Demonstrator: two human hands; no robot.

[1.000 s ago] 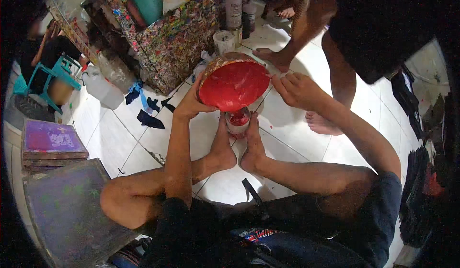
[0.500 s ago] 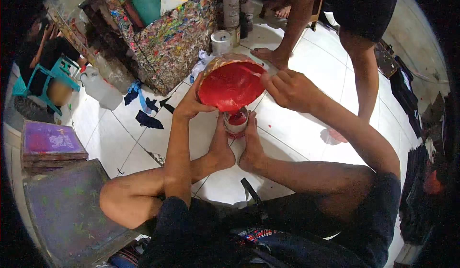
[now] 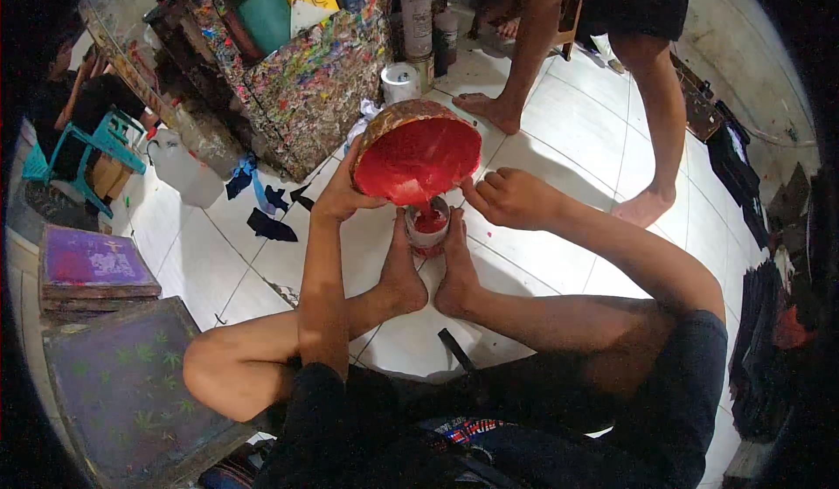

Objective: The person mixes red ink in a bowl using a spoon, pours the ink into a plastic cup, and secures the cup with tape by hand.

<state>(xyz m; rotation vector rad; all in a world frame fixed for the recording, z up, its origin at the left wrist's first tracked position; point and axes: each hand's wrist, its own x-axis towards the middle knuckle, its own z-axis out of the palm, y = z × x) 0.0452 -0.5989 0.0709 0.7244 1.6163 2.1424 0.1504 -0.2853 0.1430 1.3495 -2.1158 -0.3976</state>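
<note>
My left hand (image 3: 343,194) is closed on the left rim of a bowl (image 3: 390,124) with a stained brown outside. The bowl tips toward me, and thick red paint (image 3: 428,144) coats its inside. Some paint runs off the low lip into a small jar (image 3: 426,237). Both my bare feet (image 3: 456,270) press against the jar's sides and keep it upright on the floor. My right hand (image 3: 520,199) is closed beside the bowl's lower right rim, fingertips toward the paint. What it grips, if anything, I cannot make out.
A person's bare legs (image 3: 651,131) stand at the far right. Ahead is a paint-crusted box (image 3: 319,87), with a white tub (image 3: 400,83) beside it. Dark cloth scraps (image 3: 271,225) and a jerrycan (image 3: 185,170) lie left. Framed screens (image 3: 131,393) are stacked near my left knee.
My right hand has moved down from the bowl's upper right rim to its lower right. The bowl has shifted slightly left. The standing person's right-side foot now shows more fully on the floor.
</note>
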